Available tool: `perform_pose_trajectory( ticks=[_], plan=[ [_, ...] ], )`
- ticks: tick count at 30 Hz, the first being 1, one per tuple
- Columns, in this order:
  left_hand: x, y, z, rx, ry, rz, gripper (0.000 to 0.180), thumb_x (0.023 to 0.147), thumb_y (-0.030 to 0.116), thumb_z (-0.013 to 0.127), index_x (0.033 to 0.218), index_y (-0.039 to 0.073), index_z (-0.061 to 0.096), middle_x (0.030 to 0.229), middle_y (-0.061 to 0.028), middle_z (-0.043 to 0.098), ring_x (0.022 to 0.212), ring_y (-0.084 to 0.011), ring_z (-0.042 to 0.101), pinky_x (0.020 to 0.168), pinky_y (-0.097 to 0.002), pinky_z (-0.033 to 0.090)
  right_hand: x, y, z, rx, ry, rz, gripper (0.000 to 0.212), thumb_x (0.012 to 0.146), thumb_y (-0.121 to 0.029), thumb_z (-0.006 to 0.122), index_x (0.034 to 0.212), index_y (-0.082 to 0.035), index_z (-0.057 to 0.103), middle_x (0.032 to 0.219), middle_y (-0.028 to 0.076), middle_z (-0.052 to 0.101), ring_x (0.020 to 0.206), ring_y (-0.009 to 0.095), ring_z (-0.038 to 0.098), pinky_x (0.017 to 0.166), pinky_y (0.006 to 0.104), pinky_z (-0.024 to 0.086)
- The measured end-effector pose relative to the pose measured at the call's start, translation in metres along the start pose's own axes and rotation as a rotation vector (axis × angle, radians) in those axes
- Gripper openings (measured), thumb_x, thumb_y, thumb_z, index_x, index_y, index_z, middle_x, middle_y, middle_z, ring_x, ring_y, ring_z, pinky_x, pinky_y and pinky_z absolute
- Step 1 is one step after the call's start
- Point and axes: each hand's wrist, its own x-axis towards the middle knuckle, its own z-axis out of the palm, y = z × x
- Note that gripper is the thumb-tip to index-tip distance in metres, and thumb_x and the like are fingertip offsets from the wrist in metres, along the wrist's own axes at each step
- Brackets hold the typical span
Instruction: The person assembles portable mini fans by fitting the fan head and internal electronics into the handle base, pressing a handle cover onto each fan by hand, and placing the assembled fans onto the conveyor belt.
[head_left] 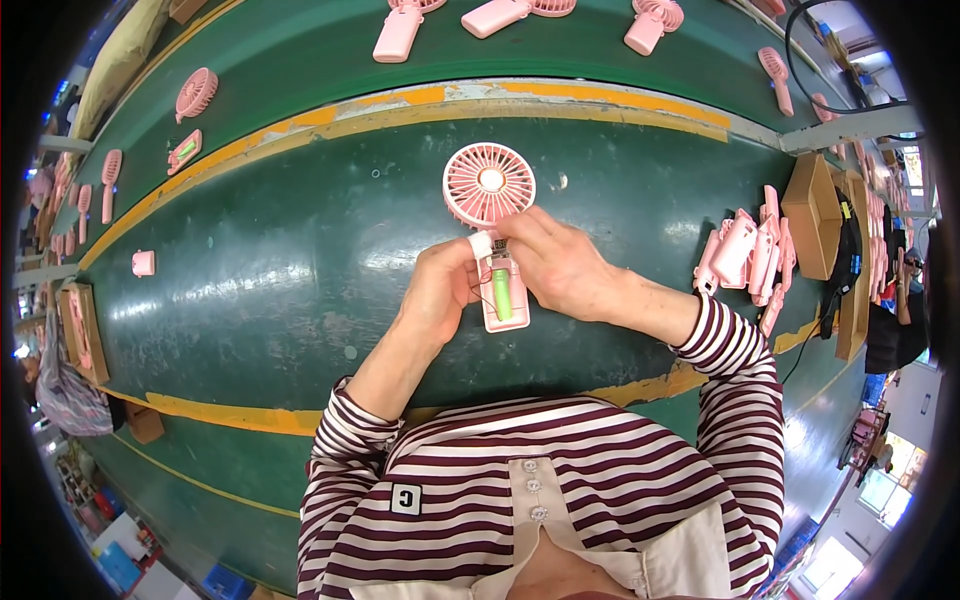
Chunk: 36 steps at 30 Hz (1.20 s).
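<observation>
A pink handheld fan lies on the green tabletop before me, its round grille pointing away. The handle's casing is uncovered, showing a green cylindrical battery, thin wires and a small circuit board. My left hand is closed on the upper handle from the left, with a white wrapping around a fingertip. From the right, my right hand pinches the joint between handle and fan head. Its fingertips partly cover the board, so I cannot make out any small part between them.
Pink handle shells are heaped at the right, beside an open cardboard box. A small pink piece lies at the left, near another box. Beyond a yellow-edged rail, several pink fans rest on a green belt.
</observation>
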Motion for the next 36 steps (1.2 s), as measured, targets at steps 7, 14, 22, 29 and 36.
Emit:
perform_pose_trajectory(
  ticks=[7,14,22,29,36],
  plan=[
    [0.0,-0.004,0.005,0.165,0.055,0.03,0.021,0.08,0.004,0.055,0.099,-0.006,0.057,0.086,-0.0103,0.062,0.071,-0.0158,0.061,0.063,-0.0274,0.051,0.0,-0.004,0.001,-0.045,-0.065,0.012,0.021,0.056,-0.005,0.058,0.074,0.003,0.05,0.094,0.014,0.048,0.081,0.026,0.051,0.06,0.0312,0.049],
    [0.002,-0.01,0.004,0.18,0.06,0.033,0.02,0.081,0.002,0.053,0.099,-0.006,0.057,0.086,-0.0101,0.062,0.07,-0.016,0.061,0.063,-0.0271,0.051,0.0,-0.003,0.002,-0.058,-0.042,-0.051,0.023,0.055,-0.009,0.058,0.073,0.003,0.051,0.09,0.014,0.048,0.08,0.025,0.051,0.062,0.031,0.048],
    [0.004,-0.01,0.013,0.099,0.132,0.01,0.019,0.08,0.004,0.053,0.095,-0.005,0.058,0.081,-0.008,0.061,0.067,-0.0134,0.058,0.059,-0.0249,0.047,-0.005,0.001,0.006,-0.115,-0.047,0.068,0.023,0.056,-0.009,0.06,0.075,-0.001,0.051,0.085,0.01,0.049,0.077,0.024,0.051,0.056,0.0313,0.048],
    [0.009,0.001,0.001,-0.059,-0.059,-0.077,0.025,0.082,0.005,0.05,0.103,-0.007,0.054,0.091,-0.0106,0.061,0.076,-0.016,0.061,0.066,-0.027,0.052,-0.005,0.008,0.004,0.024,0.005,0.048,0.021,0.059,-0.008,0.062,0.076,-0.001,0.051,0.085,0.008,0.049,0.076,0.024,0.051,0.057,0.0326,0.046],
    [0.012,-0.004,0.005,0.027,0.022,-0.028,0.025,0.08,0.001,0.05,0.103,-0.005,0.053,0.09,-0.0082,0.06,0.077,-0.0141,0.059,0.063,-0.0261,0.048,-0.002,0.004,0.002,0.0,-0.013,0.118,0.019,0.062,-0.005,0.062,0.078,-0.001,0.052,0.089,0.009,0.051,0.079,0.026,0.051,0.065,0.0344,0.042]
  ],
)
